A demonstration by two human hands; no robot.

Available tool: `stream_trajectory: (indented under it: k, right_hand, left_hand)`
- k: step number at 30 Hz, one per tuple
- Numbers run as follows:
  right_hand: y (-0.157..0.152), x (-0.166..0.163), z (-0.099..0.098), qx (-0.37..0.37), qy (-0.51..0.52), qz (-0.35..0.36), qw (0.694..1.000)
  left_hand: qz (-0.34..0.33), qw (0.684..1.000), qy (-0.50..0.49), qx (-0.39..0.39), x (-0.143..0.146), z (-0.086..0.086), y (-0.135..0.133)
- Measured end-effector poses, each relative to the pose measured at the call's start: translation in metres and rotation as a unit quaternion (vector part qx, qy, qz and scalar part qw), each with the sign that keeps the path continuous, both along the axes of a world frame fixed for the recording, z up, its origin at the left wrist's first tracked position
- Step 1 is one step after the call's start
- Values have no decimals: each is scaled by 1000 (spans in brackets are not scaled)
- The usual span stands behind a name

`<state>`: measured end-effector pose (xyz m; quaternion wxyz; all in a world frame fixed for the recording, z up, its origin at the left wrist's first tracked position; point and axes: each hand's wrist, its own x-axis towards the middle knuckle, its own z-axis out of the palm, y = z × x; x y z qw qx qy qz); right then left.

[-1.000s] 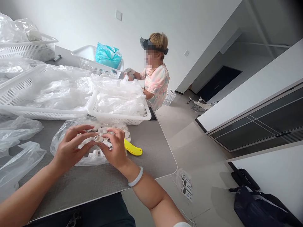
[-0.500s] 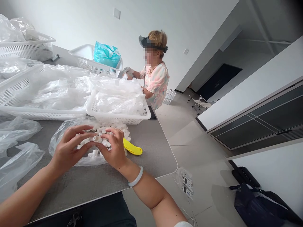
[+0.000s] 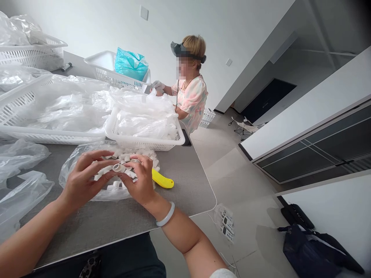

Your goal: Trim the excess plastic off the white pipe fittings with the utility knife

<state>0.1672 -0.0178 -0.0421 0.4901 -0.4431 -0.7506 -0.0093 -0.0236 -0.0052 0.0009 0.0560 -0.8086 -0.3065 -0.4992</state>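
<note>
A small white plastic pipe fitting (image 3: 117, 167) is held up between both hands, its round open end facing me. My left hand (image 3: 82, 175) pinches it from the left with thumb and fingers. From the right, the thumb and fingertips of my right hand (image 3: 140, 179) close on the same fitting. Just below and behind them lies a clear plastic bag (image 3: 68, 168) spread on the table, with many similar white fittings (image 3: 114, 185) in and on it. Beside my right hand rests a yellow curved handle (image 3: 162, 179); its other end is hidden.
White baskets (image 3: 145, 144) full of clear bags stand along the back of the grey table (image 3: 185, 185). Loose clear bags (image 3: 26, 193) lie at left. A phone (image 3: 186, 138) sits by the right edge. Across the table a person (image 3: 191, 92) works near a basket with a blue bag (image 3: 131, 65).
The fitting has turned in my fingers, so its round opening now faces me more. Both hands stay in nearly the same place, and the view has shifted slightly.
</note>
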Motion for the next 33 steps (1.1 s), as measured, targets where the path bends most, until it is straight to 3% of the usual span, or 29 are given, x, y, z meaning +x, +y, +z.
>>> stream_trajectory:
  k: [5,11,14,18,21,23,28,33]
  right_hand:
    - [1,1,0,-10,7,6,1000]
    - [3,2,-2,-18,-4,5,1000]
    - [4,2,-2,-11,-12,-7,1000]
    - [3,2,-3,31,-25,-12,999]
    - [3,3,-3,48,-29,-13,998]
    - [3,3,-2,36,-33,-17,999]
    - [3,2,-1,16,-33,-15,999]
    - [4,2,-2,5,-40,-13,999]
  left_hand:
    - [3,1000,-14,11,3,-3,2]
    - [-5,999,-26,-44,0,0,0]
    - [-8,987,-61,-147,-5,-1,-1]
    - [-46,934,-82,-345,-9,-6,-1]
    - [-76,907,-87,-406,-6,-10,-1]
    - [-83,914,-95,-384,-4,-12,0]
    - [-50,968,-70,-237,0,-8,1]
    - [-60,983,-69,-156,3,1,0]
